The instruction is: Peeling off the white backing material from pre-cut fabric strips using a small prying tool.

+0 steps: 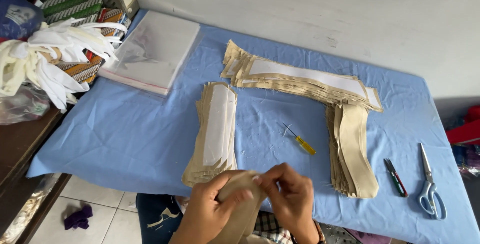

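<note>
**Both hands work the end of a tan fabric piece at the table's near edge**

At the far left, a heap of white strips (55, 54) lies over folded patterned cloth (82, 69). Beside it, on the blue cloth (130, 134) covering the table, sits a stack of clear plastic bags (152, 51).

Moving right, a stack of tan pieces with white lining up (214, 131) lies just beyond the hands. The left hand (210, 211) pinches the near end of a single tan piece (240, 206) between thumb and fingers; the right hand (290, 199) grips the same end from the other side, fingertips curled over its edge. The piece hangs down from the hands toward the lap, off the table's near edge. Judging from the grip, the step in hand looks like shaping or turning this end. The next move seems to call for a fine, steady pinch at the tip, both hands staying close together so the edge does not slip.

Past the hands, a yellow-handled pick (300, 140) lies alone on the cloth. Behind it, a long fan of lined pieces (305, 76) runs toward the right, meeting a stack of plain tan pieces (352, 149). Further right lie small snips (396, 177), then scissors (430, 184) with blue handles, well apart from both hands.
</note>
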